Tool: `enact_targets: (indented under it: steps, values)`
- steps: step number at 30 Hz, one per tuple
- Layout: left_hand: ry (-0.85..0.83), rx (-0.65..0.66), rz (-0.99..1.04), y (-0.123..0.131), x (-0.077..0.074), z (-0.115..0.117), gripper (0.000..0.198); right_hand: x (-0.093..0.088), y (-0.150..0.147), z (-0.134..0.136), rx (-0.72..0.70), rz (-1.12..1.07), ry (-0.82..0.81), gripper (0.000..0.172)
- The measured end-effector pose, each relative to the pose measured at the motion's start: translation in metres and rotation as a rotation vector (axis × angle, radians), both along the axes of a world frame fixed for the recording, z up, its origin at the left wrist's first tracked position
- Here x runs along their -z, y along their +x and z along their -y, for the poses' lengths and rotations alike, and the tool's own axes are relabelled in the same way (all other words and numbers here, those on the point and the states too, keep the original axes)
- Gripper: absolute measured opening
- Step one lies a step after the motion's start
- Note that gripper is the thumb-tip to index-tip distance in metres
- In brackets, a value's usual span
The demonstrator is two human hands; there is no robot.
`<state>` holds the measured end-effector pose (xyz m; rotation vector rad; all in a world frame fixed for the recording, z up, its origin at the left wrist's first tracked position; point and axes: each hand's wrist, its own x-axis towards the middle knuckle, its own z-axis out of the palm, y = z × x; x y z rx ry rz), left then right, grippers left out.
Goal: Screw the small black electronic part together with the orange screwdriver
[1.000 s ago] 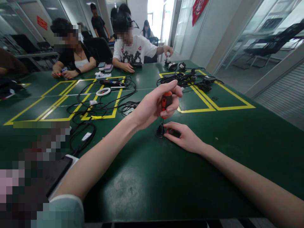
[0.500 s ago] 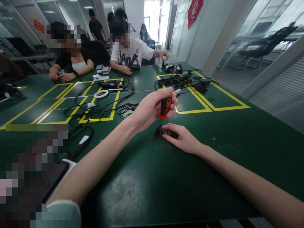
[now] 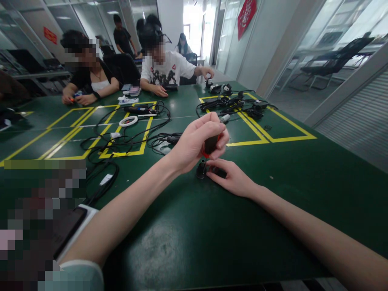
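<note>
My left hand (image 3: 194, 139) is wrapped around the black and orange handle of a screwdriver (image 3: 211, 144). The tool points down, its shaft mostly hidden by my fingers. Below it, a small black part with a round base and a short upright tube (image 3: 201, 170) stands on the green table (image 3: 188, 218). My right hand (image 3: 233, 177) lies with its side on the tabletop, thumb and fingertips pinching the right side of that part. Where exactly the screwdriver tip meets the part is hard to make out.
Tangled black cables (image 3: 127, 139) and a white tape ring (image 3: 128, 121) lie to the left, more black cables (image 3: 233, 104) at the back right. Yellow tape lines mark the table. A phone-like device (image 3: 71, 226) is beside my left forearm. Two people sit across the table.
My left hand has turned on the screwdriver handle; its thumb now lies across the top, covering more of the handle. My right hand stays at the black part.
</note>
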<state>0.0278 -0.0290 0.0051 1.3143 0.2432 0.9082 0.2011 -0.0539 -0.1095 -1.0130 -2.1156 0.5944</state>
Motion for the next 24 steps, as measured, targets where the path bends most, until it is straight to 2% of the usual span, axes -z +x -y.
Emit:
enact_targets:
  steps: [5, 10, 12, 19, 24]
  values:
    - [0.094, -0.071, -0.012, -0.002, -0.001, -0.006, 0.008, -0.002, 0.0, 0.0, -0.009, 0.017, -0.013, 0.021]
    - [0.287, -0.188, -0.108, -0.005, 0.0, -0.011, 0.025, -0.003, 0.0, -0.001, -0.024, 0.027, -0.012, 0.022]
    - [0.368, -0.231, -0.157, -0.007, -0.001, -0.011, 0.026, -0.004, 0.0, 0.0, -0.029, 0.019, -0.01, 0.021]
    - [0.674, -0.611, -0.276, -0.008, 0.002, -0.01, 0.017, -0.002, 0.0, 0.0, -0.031, 0.019, -0.006, 0.022]
    - [0.849, -0.734, -0.269, -0.005, 0.008, -0.01, 0.018, -0.002, 0.0, 0.0, -0.033, 0.034, -0.014, 0.022]
